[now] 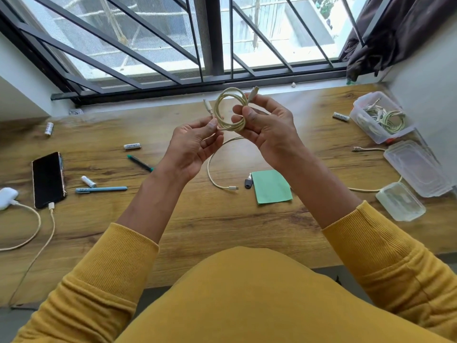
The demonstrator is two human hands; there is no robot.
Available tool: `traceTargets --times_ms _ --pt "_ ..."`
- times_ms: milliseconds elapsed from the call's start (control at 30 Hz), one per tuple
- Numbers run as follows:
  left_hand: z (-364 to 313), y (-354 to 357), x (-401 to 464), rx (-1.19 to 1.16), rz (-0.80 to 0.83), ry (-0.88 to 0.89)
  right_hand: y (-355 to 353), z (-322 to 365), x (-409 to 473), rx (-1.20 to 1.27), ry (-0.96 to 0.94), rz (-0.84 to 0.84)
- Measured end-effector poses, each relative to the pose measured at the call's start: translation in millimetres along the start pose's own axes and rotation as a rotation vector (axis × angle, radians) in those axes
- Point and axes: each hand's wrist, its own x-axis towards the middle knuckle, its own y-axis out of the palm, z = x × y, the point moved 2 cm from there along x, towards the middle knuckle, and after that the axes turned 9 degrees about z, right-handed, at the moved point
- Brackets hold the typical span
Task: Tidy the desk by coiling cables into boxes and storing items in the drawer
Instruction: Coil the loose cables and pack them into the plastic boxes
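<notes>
The wide wood-grain desk [222, 226] is lying under a clear plastic box [382, 120] holding coiled cables at far right. Above mid-desk, the right hand [268, 128] is pinching a cream braided cable coil [231, 111], while the left hand [194, 144] is gripping the coil's loose connector end.
</notes>
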Motion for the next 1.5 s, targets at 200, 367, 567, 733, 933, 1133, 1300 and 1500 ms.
traceTargets --times_ms 200,367,567,733,933,1133,1300,1500 --pt "-7.9 3.1 -2.2 0.062 0.033 -0.024 -0.6 0.6 -0.4 -0.110 0.004 0.060" --pt "-6.1 5.8 -6.7 0.141 0.091 -0.022 -0.1 -4.0 0.2 -0.214 -0.049 -0.095" --pt "-4.1 8.7 -9.2 0.181 0.125 -0.069 2.7 -9.0 2.1 -0.351 -0.103 -0.180" --pt "-1.8 9.9 -5.0 0.115 0.024 -0.031 6.4 -10.5 2.3 -0.387 -0.119 -0.187" --pt "-2.6 11.8 -5.6 0.062 -0.040 0.049 4.7 -18.1 3.9 -0.343 -0.083 -0.249" --pt "-4.5 8.6 -8.5 0.080 0.113 0.077 6.4 -14.5 4.7 -0.247 0.013 -0.236" --pt "-0.8 6.1 -8.8 0.101 0.257 0.144 4.6 -14.9 5.8 -0.183 0.066 -0.273" --pt "0.3 14.4 -9.5 0.315 0.074 0.358 3.7 -11.5 4.8 -0.149 0.047 -0.279"
